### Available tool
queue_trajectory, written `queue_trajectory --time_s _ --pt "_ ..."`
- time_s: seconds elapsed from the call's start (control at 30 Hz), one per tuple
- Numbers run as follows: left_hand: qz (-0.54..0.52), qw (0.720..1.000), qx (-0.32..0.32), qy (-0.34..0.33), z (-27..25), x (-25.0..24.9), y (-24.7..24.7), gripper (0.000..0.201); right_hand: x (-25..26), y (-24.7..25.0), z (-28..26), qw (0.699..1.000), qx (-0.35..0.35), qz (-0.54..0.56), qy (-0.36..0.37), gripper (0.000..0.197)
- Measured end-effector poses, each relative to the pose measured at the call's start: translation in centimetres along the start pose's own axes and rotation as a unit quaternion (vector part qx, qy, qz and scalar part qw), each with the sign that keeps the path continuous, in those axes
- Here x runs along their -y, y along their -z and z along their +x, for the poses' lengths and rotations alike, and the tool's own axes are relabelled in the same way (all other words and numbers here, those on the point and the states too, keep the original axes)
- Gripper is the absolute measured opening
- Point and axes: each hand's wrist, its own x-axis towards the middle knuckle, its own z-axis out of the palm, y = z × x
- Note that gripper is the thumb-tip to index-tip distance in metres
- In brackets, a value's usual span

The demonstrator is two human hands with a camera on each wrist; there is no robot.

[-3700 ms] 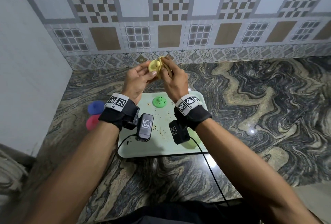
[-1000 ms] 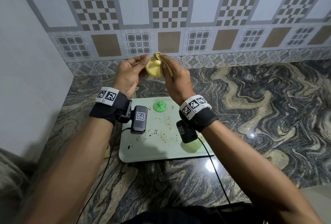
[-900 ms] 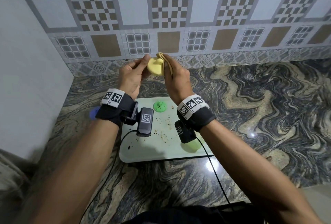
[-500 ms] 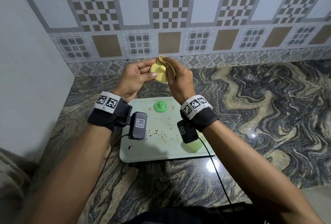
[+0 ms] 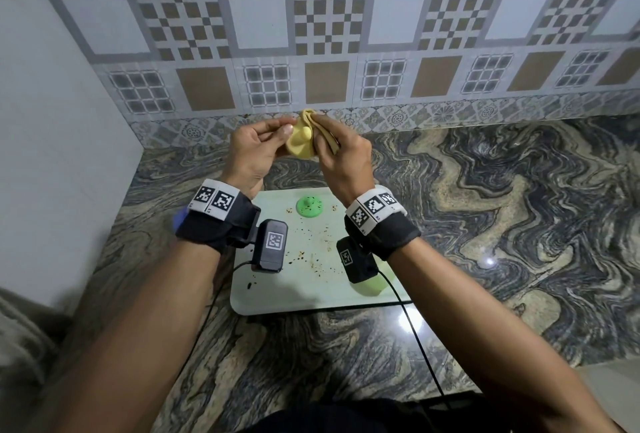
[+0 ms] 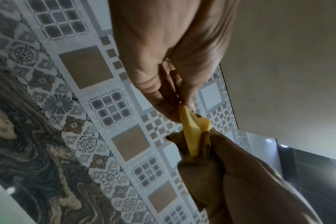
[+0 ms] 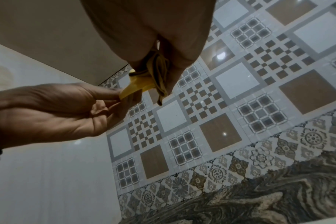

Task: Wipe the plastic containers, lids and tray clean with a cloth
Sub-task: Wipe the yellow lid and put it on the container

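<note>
While the left hand [image 5: 254, 152] pinches the yellow lid [image 5: 300, 142], the right hand [image 5: 341, 159] grips the cloth [image 5: 323, 131] against it.

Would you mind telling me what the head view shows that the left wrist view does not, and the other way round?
Only the head view shows the crumb-speckled tray, the green lid lying on it, a green container partly behind the right wrist camera, and a blue item behind the left wrist. Only the left wrist view shows the yellow lid edge-on, with its knob. Both show the left hand pinching the lid and the right hand pressing the cloth against it.
</note>
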Motion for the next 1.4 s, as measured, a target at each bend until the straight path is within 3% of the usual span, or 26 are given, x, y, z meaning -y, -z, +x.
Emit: queue_trajectory --time_s 0.13,0.27,0.33,0.5,0.6,0.67,0.73,0.8,0.87,0.93,1.1,1.27,1.4 --pt "0.005 0.999 0.035 0.009 0.3 -0.5 0.2 0.012 0.0 0.1 1.0 1.000 0.001 0.003 -0.018 0.028" --pt "-0.044 0.997 -0.060 0.021 0.2 0.0 -0.6 0.009 0.5 -0.3 0.9 1.000 -0.021 -0.001 0.005 0.026" --pt "-0.066 0.994 -0.077 0.033 -0.1 0.2 -0.9 0.009 0.5 -0.5 0.7 0.999 -0.032 -0.008 0.004 0.026" --pt "-0.094 0.993 0.005 0.071 -1.2 -0.4 -0.7 0.025 0.0 -0.6 0.6 0.998 -0.061 -0.017 -0.009 0.025" --pt "-0.100 0.988 0.051 0.105 -1.3 -0.6 -0.2 0.030 0.2 -0.5 0.7 0.999 -0.040 -0.014 -0.007 0.025" --pt "-0.095 0.988 0.039 0.112 -1.2 -0.5 0.3 0.029 -0.6 0.1 1.5 0.999 -0.013 -0.037 -0.028 0.025" --pt "-0.098 0.987 0.025 0.121 -0.8 -0.2 0.9 0.026 -1.3 1.1 2.3 0.996 -0.036 -0.039 -0.072 0.027" --pt "-0.111 0.985 0.025 0.133 -0.5 -0.1 1.4 0.024 -1.4 1.6 2.2 0.996 -0.077 -0.035 -0.023 0.027" --pt "-0.129 0.981 0.036 0.143 -0.2 -0.3 1.3 0.023 -0.6 1.0 1.1 0.996 -0.037 -0.034 0.067 0.027" --pt "-0.141 0.978 0.041 0.147 -0.1 -0.6 0.7 0.022 -0.3 0.1 0.1 0.993 0.026 -0.040 0.104 0.028" --pt "-0.143 0.977 0.012 0.157 -0.2 -0.5 0.7 0.021 -1.3 0.8 1.6 0.998 -0.030 -0.052 -0.038 0.025" --pt "-0.164 0.975 -0.008 0.152 -0.2 -0.8 0.0 0.018 -0.8 0.1 1.3 0.993 0.028 -0.097 0.062 0.027" --pt "-0.172 0.976 -0.035 0.129 -0.1 -0.9 -0.1 0.017 -0.7 0.1 1.2 0.983 0.072 -0.139 0.095 0.029"
